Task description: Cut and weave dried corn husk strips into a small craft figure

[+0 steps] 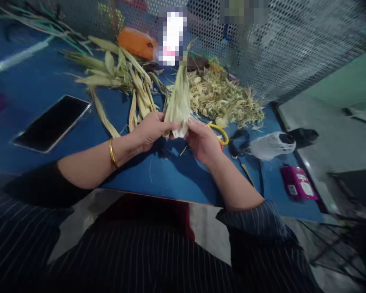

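The right hand (204, 140) covers much of a yellow loop (221, 134), perhaps a scissors handle; the rest of it is hard to make out. A pixelated patch (172, 36) hides what lies behind the tip of the corn husk (179, 101), and the fingertips mask part of its lower edge. The husk is pale green fading to cream, streaked lengthwise, wide and gathered at the bottom, narrowing to a thin point above. It stands upright over the counter (177, 175), between the loose husks (116, 75) and the heap of scraps (228, 99). The left hand (152, 130) has its grip closed on the husk's lower left edge, thumb across the front; the right hand's grip pinches the lower right edge.
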`<state>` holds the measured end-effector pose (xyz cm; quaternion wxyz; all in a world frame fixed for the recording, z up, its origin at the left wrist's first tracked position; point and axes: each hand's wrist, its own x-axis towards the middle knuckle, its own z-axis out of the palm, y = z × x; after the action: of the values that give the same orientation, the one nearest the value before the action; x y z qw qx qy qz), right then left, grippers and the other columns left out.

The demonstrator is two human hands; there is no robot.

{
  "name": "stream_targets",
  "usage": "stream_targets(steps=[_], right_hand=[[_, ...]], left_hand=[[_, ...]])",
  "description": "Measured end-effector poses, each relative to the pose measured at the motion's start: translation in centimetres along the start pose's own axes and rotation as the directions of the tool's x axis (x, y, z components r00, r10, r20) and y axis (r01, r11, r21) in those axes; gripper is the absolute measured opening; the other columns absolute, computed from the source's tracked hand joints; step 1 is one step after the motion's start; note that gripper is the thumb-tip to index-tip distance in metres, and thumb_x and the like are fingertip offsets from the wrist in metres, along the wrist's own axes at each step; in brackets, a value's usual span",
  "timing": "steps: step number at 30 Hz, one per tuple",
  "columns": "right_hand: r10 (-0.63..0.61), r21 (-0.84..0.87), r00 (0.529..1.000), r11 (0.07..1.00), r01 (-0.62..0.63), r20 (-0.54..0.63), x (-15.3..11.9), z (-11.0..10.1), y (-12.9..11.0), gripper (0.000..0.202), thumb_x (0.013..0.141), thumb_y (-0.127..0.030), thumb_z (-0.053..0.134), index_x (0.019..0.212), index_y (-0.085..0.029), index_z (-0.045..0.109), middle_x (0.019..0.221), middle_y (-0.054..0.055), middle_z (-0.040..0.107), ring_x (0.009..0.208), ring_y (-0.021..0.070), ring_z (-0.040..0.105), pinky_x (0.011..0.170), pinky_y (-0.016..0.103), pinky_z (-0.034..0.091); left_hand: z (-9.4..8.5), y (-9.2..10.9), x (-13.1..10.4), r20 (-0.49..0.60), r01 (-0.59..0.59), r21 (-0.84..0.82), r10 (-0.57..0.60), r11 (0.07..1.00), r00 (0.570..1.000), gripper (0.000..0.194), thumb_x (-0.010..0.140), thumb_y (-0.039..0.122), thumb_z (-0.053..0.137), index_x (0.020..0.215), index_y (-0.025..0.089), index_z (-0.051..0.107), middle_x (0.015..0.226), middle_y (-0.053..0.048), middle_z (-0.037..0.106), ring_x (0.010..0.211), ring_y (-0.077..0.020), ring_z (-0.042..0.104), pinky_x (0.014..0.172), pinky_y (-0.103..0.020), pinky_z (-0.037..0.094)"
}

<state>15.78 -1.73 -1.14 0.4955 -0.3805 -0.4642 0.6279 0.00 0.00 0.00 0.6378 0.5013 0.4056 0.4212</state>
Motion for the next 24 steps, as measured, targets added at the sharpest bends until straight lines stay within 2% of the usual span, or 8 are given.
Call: stream_targets(steps=[4, 8, 12, 16, 19, 24], right_hand=[[-0.022, -0.127, 0.998, 0.992, 0.014, -0.060, -0.2, -0.1, 0.1, 0.026, 0.073, -0.043, 0.073, 0.069, -0.022, 0.060, 0.066, -0.002, 0.059, 0.065, 0.0123, 0.055, 0.072, 0.028, 0.048], [-0.078, -0.167, 0.994, 0.984, 0.065, -0.070, -0.3, -0.2, 0.1, 0.022, 0.073, -0.038, 0.074, 0.069, -0.021, 0.061, 0.067, -0.002, 0.060, 0.066, 0.0116, 0.055, 0.073, 0.029, 0.047], [-0.087, -0.146, 0.996, 0.986, 0.081, -0.036, -0.4, -0.2, -0.2, 0.020, 0.073, -0.037, 0.074, 0.071, -0.021, 0.061, 0.072, -0.002, 0.061, 0.071, 0.0122, 0.056, 0.077, 0.029, 0.048], [-0.123, -0.107, 0.992, 0.986, 0.125, 0.026, -0.6, -0.2, -0.7, 0.016, 0.077, -0.034, 0.069, 0.074, -0.021, 0.062, 0.078, -0.001, 0.063, 0.076, 0.0128, 0.058, 0.078, 0.029, 0.047], [-0.094, -0.091, 0.993, 0.991, 0.100, 0.070, -0.7, -0.1, -0.9, 0.014, 0.082, -0.034, 0.065, 0.077, -0.020, 0.063, 0.074, -0.001, 0.062, 0.071, 0.0118, 0.056, 0.075, 0.028, 0.046], [-0.033, -0.119, 0.997, 0.992, 0.041, 0.066, -0.6, 0.0, -0.8, 0.008, 0.081, -0.026, 0.065, 0.084, -0.020, 0.065, 0.063, -0.003, 0.055, 0.061, 0.0095, 0.050, 0.067, 0.026, 0.043]], left_hand=[[0.3, 0.3, -0.1, -0.039, -0.009, 0.075, 0.012, 0.997, 0.999, 0.016, 0.066, 0.022, 0.074, 0.075, 0.010, 0.068, 0.062, -0.002, 0.063, 0.051, -0.0098, 0.053, 0.049, -0.021, 0.042], [0.3, 0.3, -0.1, -0.058, -0.071, 0.170, 0.082, 0.983, 0.995, 0.012, 0.068, 0.021, 0.073, 0.072, 0.011, 0.067, 0.061, -0.002, 0.062, 0.051, -0.0093, 0.052, 0.048, -0.021, 0.041], [-0.1, -0.2, 0.2, -0.091, -0.079, 0.215, 0.100, 0.973, 0.991, 0.010, 0.069, 0.019, 0.071, 0.075, 0.012, 0.067, 0.062, -0.001, 0.061, 0.052, -0.0097, 0.053, 0.050, -0.021, 0.043], [-0.6, -0.7, 0.5, -0.047, -0.101, 0.248, 0.116, 0.963, 0.992, 0.007, 0.070, 0.016, 0.067, 0.075, 0.011, 0.068, 0.063, -0.002, 0.061, 0.052, -0.0101, 0.052, 0.049, -0.022, 0.042], [-0.6, -0.6, 0.5, -0.017, -0.071, 0.295, 0.080, 0.953, 0.997, 0.009, 0.070, 0.016, 0.068, 0.076, 0.010, 0.068, 0.065, -0.004, 0.063, 0.053, -0.0108, 0.053, 0.048, -0.022, 0.041], [-0.1, 0.0, 0.4, -0.077, -0.109, 0.196, 0.126, 0.975, 0.989, 0.013, 0.073, 0.019, 0.067, 0.081, 0.010, 0.068, 0.072, -0.005, 0.068, 0.059, -0.0121, 0.059, 0.052, -0.021, 0.044]])
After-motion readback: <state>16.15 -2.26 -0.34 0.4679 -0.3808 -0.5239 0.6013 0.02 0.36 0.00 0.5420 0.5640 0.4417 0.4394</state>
